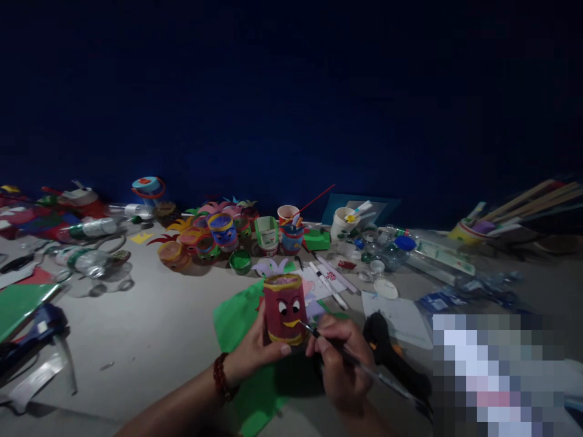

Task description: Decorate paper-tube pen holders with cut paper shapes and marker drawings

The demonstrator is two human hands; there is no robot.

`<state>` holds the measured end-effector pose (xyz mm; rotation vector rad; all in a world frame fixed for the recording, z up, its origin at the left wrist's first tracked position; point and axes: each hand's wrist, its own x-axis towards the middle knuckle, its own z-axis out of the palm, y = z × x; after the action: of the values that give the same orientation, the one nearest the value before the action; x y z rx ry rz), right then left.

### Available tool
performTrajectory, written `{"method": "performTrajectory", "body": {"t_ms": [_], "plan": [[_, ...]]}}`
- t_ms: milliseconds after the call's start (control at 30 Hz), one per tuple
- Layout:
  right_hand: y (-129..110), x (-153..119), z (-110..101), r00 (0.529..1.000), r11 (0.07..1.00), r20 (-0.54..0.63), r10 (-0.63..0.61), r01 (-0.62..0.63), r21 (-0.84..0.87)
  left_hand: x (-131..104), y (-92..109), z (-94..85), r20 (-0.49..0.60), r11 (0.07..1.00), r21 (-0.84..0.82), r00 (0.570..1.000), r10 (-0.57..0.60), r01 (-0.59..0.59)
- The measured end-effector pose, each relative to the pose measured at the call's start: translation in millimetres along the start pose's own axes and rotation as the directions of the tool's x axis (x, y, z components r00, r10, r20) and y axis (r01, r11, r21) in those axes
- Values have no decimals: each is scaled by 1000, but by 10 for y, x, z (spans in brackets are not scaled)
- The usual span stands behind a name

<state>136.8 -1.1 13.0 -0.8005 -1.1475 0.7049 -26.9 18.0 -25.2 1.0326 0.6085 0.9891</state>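
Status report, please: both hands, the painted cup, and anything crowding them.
Left hand grips the maroon face cup. Right hand holds a brush, tip at the cup's mouth. Black glue gun lies just right of it.

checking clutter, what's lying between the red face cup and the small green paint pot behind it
In the head view, a pale purple paper cutout lies between the red face cup and the green paint pot.

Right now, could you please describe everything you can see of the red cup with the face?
The red cup is a small cylinder, seemingly painted, with a yellow rim band, two white eyes and a yellow mouth. It stands upright over a green sheet. The left hand grips its side, while the right hand touches a pen to its face.
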Motion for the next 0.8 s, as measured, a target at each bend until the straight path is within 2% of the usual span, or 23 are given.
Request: {"method": "performTrajectory", "body": {"t_ms": [300,667,800], "plan": [[11,2,-18,1000,1000,-15,9,-9,-13,-14,-11,-8,10,1000,-14,1000,-5,6],[34,-18,-40,998,999,45,-39,41,-28,-15,-11,-4,5,1000,-21,1000,-9,9],[17,-8,-27,1000,1000,20,-13,14,-26,-9,-10,3,-3,1000,-19,1000,3,-3]]}}
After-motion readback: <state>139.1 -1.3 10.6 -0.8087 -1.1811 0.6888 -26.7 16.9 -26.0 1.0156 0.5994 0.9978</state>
